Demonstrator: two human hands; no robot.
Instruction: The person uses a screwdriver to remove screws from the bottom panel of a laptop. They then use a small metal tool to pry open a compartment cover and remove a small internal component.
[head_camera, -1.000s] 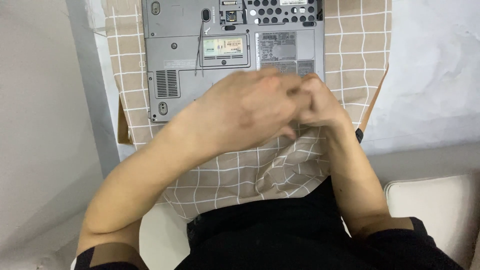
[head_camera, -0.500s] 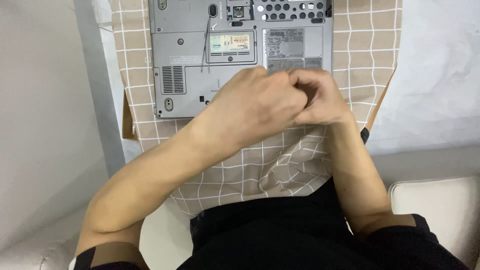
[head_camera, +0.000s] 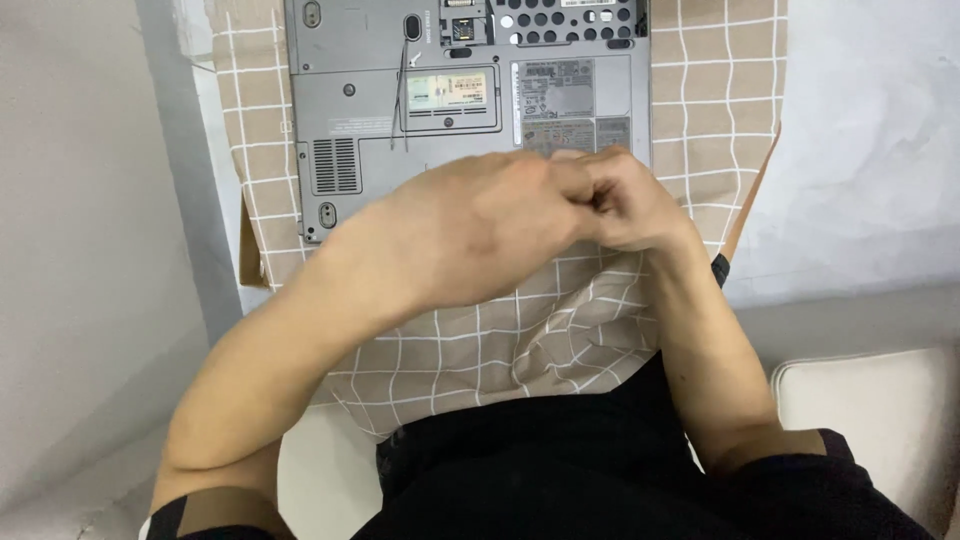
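Note:
A grey laptop (head_camera: 470, 100) lies upside down on a beige checked cloth (head_camera: 500, 340), its underside with vents, labels and screw holes facing up. My left hand (head_camera: 470, 225) and my right hand (head_camera: 625, 200) meet over the laptop's near edge, knuckles and fingertips touching. The back of my left hand faces me and hides its fingers. My right hand's fingers are curled shut against the left; anything between them is hidden. A thin metal tool (head_camera: 400, 100) rests on the laptop's base, apart from both hands.
The cloth covers a small table whose brown corners (head_camera: 250, 260) show at the sides. A pale floor lies around it, and a white cushion (head_camera: 880, 420) sits at the lower right. My black clothing fills the bottom of the view.
Both hands have stayed pressed together and shifted slightly to the right along the laptop's near edge. The view has drifted a little; the laptop has not visibly moved on the cloth.

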